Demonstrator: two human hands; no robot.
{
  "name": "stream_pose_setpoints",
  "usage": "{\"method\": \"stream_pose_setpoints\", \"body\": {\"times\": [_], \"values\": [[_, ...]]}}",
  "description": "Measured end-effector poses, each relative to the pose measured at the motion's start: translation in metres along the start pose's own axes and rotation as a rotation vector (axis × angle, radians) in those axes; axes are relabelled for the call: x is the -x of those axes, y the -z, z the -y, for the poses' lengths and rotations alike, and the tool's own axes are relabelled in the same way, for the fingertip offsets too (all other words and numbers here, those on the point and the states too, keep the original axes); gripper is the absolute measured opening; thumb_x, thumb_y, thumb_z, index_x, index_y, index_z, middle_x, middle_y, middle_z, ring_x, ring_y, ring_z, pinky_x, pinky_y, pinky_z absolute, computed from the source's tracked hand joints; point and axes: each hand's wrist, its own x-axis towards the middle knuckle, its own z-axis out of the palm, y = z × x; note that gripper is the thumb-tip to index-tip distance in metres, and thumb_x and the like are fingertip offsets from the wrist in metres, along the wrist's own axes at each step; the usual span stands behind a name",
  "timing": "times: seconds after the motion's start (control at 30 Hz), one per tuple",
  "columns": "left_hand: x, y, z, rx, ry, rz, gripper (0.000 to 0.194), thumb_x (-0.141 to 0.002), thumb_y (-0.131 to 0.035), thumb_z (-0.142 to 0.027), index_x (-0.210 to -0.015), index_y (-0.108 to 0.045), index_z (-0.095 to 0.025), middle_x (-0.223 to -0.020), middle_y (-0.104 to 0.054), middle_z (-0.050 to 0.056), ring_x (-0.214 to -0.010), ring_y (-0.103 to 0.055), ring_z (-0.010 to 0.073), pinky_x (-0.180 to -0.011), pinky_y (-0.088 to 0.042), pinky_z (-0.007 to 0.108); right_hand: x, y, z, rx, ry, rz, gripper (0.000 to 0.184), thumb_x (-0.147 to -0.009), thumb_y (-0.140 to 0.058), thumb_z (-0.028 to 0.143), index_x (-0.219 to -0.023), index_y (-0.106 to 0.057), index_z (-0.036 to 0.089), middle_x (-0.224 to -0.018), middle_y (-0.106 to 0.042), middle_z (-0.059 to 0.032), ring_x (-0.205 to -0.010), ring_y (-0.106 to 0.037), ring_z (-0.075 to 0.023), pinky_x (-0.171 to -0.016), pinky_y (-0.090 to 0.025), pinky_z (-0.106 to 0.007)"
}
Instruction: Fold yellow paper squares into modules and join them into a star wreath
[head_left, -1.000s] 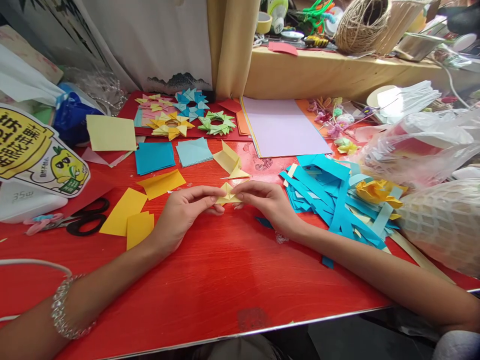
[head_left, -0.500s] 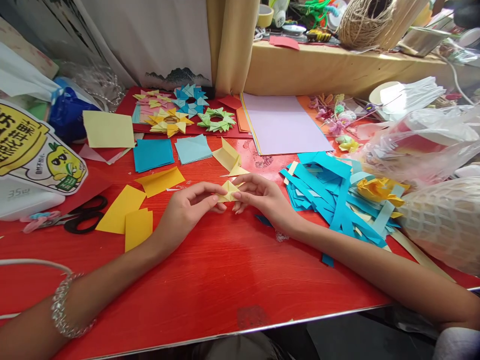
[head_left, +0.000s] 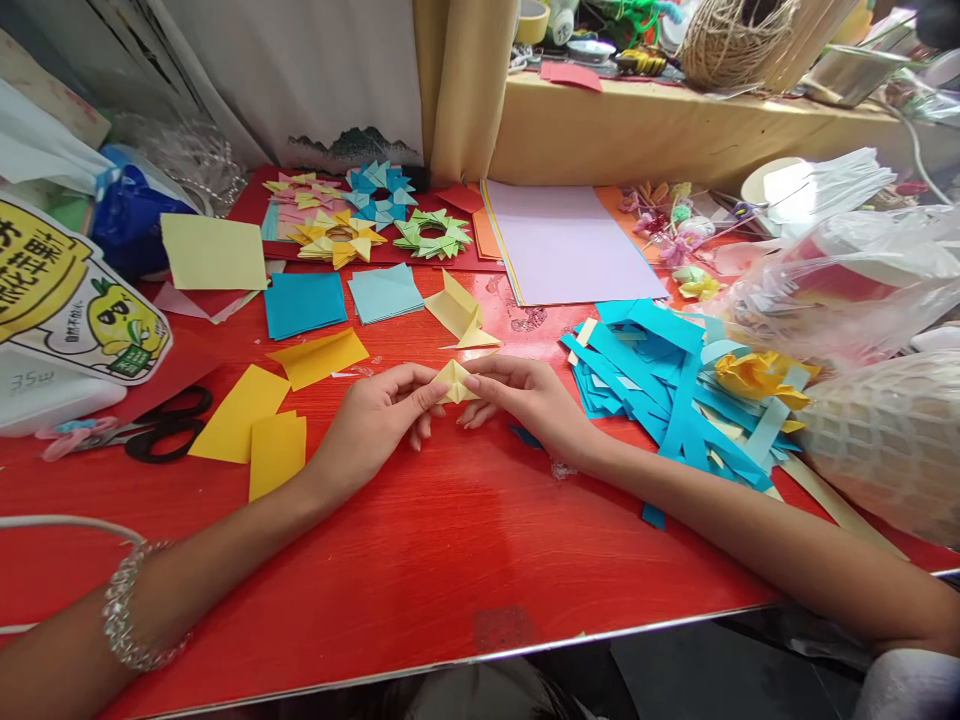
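Note:
A small piece of folded pale yellow paper (head_left: 454, 382) is held between both hands above the red table (head_left: 450, 560). My left hand (head_left: 379, 415) pinches its left side between thumb and forefinger, the other fingers curled underneath. On the opposite side, my right hand (head_left: 529, 400) grips the paper the same way. Crease lines meet near the middle of the paper; its outer ends are hidden by the fingertips. Just beyond the hands lie more folded pale yellow pieces (head_left: 457, 312). Darker yellow paper sheets (head_left: 238, 412) rest left of my left hand.
Black-handled scissors (head_left: 166, 430) lie at the left. Blue paper strips (head_left: 649, 385) are heaped on the right beside a net-wrapped bundle (head_left: 889, 450). Blue square sheets (head_left: 304, 305), a lilac paper stack (head_left: 574, 245) and several folded paper rings (head_left: 433, 238) sit farther back.
The folded paper has turned slightly, so its creased face shows more. Fingers of both hands have shifted a little along its edges. The view has moved slightly.

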Motion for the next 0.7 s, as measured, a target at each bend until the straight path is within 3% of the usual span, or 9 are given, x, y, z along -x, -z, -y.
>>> {"method": "stream_pose_setpoints", "body": {"times": [0.23,0.7], "values": [[0.0006,-0.0002,0.0024,0.007,0.002,0.004,0.024,-0.085,-0.054,-0.040,-0.080,-0.062,-0.017,-0.063,-0.057,-0.003,-0.049,-0.049,0.0069,-0.048,-0.042,0.018,0.0008,-0.0002,-0.0004,0.035,-0.051,-0.010,0.027,-0.078,-0.065,0.038,-0.081,-0.060,0.011,-0.063,-0.066,-0.0019,-0.058,-0.067,-0.0125,-0.058,-0.055,-0.023],[0.0003,0.0001,0.0021,0.033,0.011,0.001,0.023,-0.085,-0.055,-0.036,-0.077,-0.062,-0.015,-0.061,-0.056,-0.003,-0.047,-0.049,0.0055,-0.048,-0.042,0.017,0.0000,0.0009,-0.0040,0.071,-0.030,0.037,0.026,-0.080,-0.063,0.036,-0.077,-0.059,0.010,-0.068,-0.064,-0.0022,-0.059,-0.067,-0.0117,-0.056,-0.055,-0.020]]}}
